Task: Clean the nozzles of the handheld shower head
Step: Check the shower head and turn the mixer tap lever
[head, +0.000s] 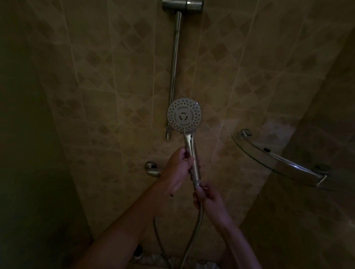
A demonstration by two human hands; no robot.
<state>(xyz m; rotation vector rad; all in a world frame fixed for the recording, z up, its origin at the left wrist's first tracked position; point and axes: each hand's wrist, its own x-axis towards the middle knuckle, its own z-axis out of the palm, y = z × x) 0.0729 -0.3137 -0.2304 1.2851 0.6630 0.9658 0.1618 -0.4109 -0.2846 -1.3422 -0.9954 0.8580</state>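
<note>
Right hand (209,197) grips hose (196,221); left hand (179,165) grips shower head (183,114) handle, clear of glass shelf (278,160).

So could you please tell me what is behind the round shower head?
Behind the shower head the metal rail runs down the tiled wall; its lower end shows beside the head. The stretch directly behind the head is covered.
</note>
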